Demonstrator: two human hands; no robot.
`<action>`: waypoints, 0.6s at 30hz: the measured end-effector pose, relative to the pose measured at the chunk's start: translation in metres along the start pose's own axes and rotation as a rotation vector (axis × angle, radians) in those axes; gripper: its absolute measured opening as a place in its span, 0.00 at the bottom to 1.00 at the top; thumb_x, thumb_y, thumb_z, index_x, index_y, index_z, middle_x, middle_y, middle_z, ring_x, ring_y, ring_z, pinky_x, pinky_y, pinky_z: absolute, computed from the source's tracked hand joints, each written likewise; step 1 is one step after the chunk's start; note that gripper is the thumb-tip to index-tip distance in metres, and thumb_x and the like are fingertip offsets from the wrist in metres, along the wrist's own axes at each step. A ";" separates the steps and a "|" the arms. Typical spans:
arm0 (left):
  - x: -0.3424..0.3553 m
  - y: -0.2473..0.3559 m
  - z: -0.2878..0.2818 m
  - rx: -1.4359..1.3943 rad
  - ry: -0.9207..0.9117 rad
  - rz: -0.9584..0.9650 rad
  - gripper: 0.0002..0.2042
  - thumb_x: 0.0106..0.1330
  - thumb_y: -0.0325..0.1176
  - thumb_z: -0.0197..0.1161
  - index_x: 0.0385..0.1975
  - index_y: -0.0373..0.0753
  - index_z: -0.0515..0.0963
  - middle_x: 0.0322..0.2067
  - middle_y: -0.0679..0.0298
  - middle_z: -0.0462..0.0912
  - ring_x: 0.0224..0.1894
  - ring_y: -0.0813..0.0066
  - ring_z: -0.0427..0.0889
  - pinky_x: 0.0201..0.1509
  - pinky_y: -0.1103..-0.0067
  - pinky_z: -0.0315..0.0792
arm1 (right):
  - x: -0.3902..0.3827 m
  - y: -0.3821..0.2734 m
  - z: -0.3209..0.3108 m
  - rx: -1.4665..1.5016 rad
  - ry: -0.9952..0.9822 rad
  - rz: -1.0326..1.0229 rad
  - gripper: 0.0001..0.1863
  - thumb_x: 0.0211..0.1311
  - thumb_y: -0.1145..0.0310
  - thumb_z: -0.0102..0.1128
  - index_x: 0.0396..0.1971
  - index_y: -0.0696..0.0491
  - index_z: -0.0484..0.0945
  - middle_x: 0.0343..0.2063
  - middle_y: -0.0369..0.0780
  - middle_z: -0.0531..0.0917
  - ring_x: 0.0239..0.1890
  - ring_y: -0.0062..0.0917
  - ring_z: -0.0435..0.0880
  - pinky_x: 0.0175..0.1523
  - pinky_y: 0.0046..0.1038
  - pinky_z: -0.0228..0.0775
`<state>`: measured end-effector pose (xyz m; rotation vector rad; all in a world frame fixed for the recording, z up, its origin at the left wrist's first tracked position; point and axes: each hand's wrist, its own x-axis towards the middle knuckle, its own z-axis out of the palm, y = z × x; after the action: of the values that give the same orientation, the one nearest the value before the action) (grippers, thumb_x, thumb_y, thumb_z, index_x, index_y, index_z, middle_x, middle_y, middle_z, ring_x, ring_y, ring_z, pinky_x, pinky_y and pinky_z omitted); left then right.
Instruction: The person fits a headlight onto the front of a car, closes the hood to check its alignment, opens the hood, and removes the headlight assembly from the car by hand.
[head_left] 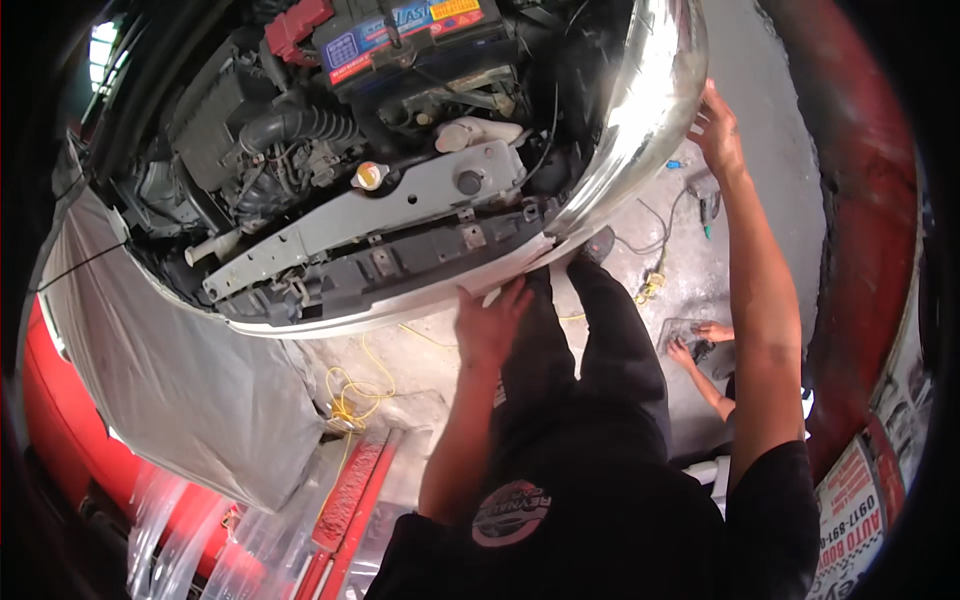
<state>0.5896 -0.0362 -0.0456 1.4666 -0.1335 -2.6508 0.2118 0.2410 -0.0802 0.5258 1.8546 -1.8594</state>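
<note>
Bumper spans left hand to right hand; both half-open, grip on it unclear.

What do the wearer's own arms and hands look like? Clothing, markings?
Left hand and right hand: both ungloved, no watch or cables visible. Forearms uncovered below short black fabric sleeves, which show no visible markings.

I'm remotely viewing grey floor spreading at 2 o'clock, bright panes glowing at 10, banner showing at 4.
</note>
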 end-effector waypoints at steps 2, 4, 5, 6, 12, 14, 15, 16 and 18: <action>0.011 0.005 0.005 -0.266 0.078 -0.112 0.30 0.75 0.49 0.52 0.68 0.38 0.54 0.64 0.42 0.60 0.67 0.39 0.62 0.69 0.46 0.63 | 0.005 0.004 0.001 0.029 -0.004 -0.024 0.49 0.62 0.32 0.54 0.70 0.58 0.60 0.66 0.59 0.63 0.67 0.53 0.64 0.68 0.54 0.58; 0.011 -0.003 0.009 -0.137 0.115 -0.036 0.33 0.73 0.52 0.55 0.68 0.39 0.54 0.65 0.44 0.59 0.68 0.39 0.61 0.69 0.46 0.62 | 0.009 0.007 0.002 0.027 -0.005 -0.019 0.49 0.62 0.33 0.54 0.70 0.58 0.60 0.66 0.59 0.63 0.67 0.53 0.64 0.68 0.55 0.58; 0.011 -0.006 0.013 0.000 0.147 0.050 0.35 0.70 0.54 0.58 0.68 0.40 0.54 0.65 0.45 0.58 0.69 0.40 0.59 0.69 0.45 0.61 | 0.009 0.008 0.004 0.037 -0.013 -0.016 0.49 0.62 0.33 0.54 0.70 0.58 0.60 0.67 0.59 0.63 0.68 0.53 0.63 0.68 0.56 0.58; 0.009 -0.010 0.017 -0.001 0.145 0.042 0.35 0.70 0.54 0.58 0.68 0.40 0.54 0.65 0.45 0.58 0.69 0.40 0.59 0.69 0.45 0.61 | 0.007 0.008 0.004 0.032 -0.006 -0.017 0.49 0.62 0.33 0.54 0.70 0.58 0.60 0.67 0.59 0.63 0.68 0.53 0.63 0.68 0.56 0.58; 0.013 -0.008 0.005 0.021 0.326 0.166 0.32 0.64 0.51 0.66 0.60 0.38 0.62 0.68 0.56 0.52 0.73 0.48 0.49 0.71 0.44 0.54 | 0.002 0.005 0.006 0.046 0.007 -0.027 0.48 0.61 0.32 0.55 0.69 0.56 0.61 0.65 0.57 0.65 0.66 0.51 0.65 0.66 0.55 0.61; 0.013 0.001 0.005 0.048 0.250 0.083 0.24 0.62 0.43 0.64 0.53 0.37 0.66 0.64 0.58 0.57 0.72 0.51 0.53 0.70 0.43 0.55 | 0.002 0.003 0.006 0.044 0.034 -0.019 0.47 0.62 0.33 0.56 0.68 0.56 0.63 0.64 0.55 0.67 0.65 0.49 0.67 0.64 0.54 0.64; 0.017 0.000 0.010 0.053 0.327 0.084 0.23 0.57 0.39 0.62 0.52 0.43 0.67 0.56 0.59 0.65 0.64 0.49 0.62 0.63 0.47 0.64 | 0.003 0.005 0.004 0.055 0.039 -0.020 0.46 0.62 0.34 0.56 0.67 0.56 0.63 0.63 0.55 0.67 0.65 0.49 0.68 0.64 0.54 0.65; 0.016 -0.002 0.014 0.057 0.325 0.082 0.23 0.57 0.39 0.62 0.52 0.43 0.67 0.56 0.59 0.65 0.64 0.49 0.62 0.63 0.47 0.64 | 0.004 0.006 0.003 0.065 0.044 -0.021 0.46 0.62 0.34 0.56 0.67 0.56 0.63 0.63 0.55 0.68 0.64 0.49 0.68 0.63 0.53 0.65; 0.013 -0.006 0.021 0.090 0.396 0.125 0.24 0.57 0.40 0.62 0.53 0.42 0.67 0.55 0.60 0.66 0.64 0.51 0.62 0.63 0.46 0.64 | 0.007 0.008 0.001 0.065 0.036 -0.029 0.46 0.62 0.34 0.56 0.67 0.56 0.64 0.63 0.54 0.68 0.63 0.49 0.69 0.63 0.53 0.66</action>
<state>0.5645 -0.0313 -0.0461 1.9076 -0.2997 -2.2323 0.2108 0.2399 -0.0902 0.5608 1.8397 -1.9472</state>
